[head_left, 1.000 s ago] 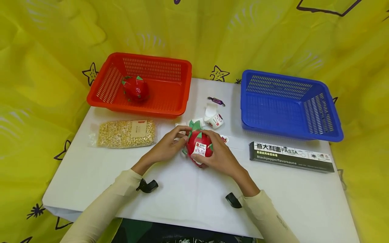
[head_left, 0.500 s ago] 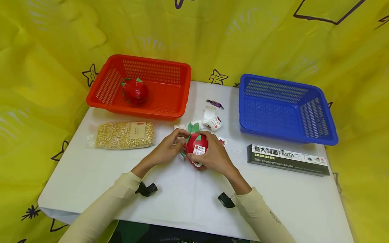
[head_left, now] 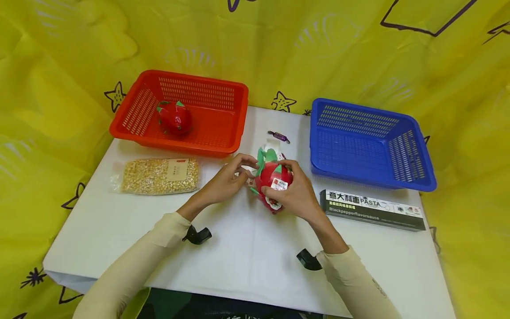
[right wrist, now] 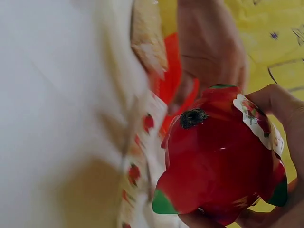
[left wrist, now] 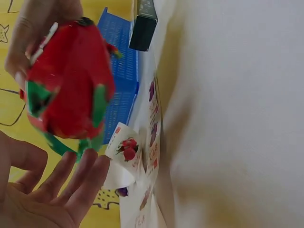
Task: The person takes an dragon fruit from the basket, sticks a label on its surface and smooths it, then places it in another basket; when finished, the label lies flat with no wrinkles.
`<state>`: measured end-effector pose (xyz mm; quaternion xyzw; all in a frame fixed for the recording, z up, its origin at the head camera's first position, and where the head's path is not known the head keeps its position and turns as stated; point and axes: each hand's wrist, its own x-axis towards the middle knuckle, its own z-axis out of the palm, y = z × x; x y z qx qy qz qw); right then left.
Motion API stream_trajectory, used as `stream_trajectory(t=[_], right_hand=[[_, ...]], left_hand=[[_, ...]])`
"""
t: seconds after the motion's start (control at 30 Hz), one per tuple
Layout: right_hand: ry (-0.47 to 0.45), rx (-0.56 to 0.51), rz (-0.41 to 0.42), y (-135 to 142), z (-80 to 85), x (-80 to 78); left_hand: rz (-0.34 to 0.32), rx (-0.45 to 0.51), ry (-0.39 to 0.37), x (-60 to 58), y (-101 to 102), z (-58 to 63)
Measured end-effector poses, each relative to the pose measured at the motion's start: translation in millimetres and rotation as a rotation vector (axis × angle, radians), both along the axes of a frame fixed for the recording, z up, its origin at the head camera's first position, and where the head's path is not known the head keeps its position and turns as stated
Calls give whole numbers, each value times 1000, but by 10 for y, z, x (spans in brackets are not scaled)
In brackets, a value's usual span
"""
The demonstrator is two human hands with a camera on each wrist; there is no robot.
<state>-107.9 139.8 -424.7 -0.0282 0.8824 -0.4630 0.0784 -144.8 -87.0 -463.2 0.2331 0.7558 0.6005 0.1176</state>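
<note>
My right hand (head_left: 299, 195) holds a red dragon fruit (head_left: 263, 177) with green leaf tips, fingers and thumb on either side of it. White stickers (head_left: 279, 184) are stuck on the fruit's near side. In the left wrist view the dragon fruit (left wrist: 71, 80) hangs above the white table. My left hand (head_left: 227, 181) is close beside the fruit; in that wrist view its fingers (left wrist: 88, 173) are loosely extended, tips right by the green leaves. A roll of labels (left wrist: 124, 147) with a strip (left wrist: 153, 128) lies behind, mostly hidden by the fruit in the head view.
A red basket (head_left: 223, 141) at back left contains another dragon fruit (head_left: 175, 117). A blue basket (head_left: 350, 155) stands at back right, a pasta box (head_left: 372, 210) in front of it. A corn kernel bag (head_left: 159, 176) lies left; a purple wrapped candy (head_left: 279, 136) lies between the baskets.
The dragon fruit, in my right hand, has moved right and away from me, now overlapping the label roll in the head view. My left hand has followed slightly forward. The baskets stay put.
</note>
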Motion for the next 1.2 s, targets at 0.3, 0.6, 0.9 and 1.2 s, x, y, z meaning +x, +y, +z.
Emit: stream_trajectory(t=[0.3,0.6,0.9,1.2], right_hand=[[20,-90,-65,555,509,-241],[29,31,-160,1242,832,-551],[-82,141,-89,1737,693,-840],[-126,266,-7,1862,631,-1191]], left_hand=[[-13,-98,117,-489,351,72],[-33,-155,132,-772,861,176],[-41,-333,228,-815,1331,22],[-72,-388,251,-873,1463,-2]])
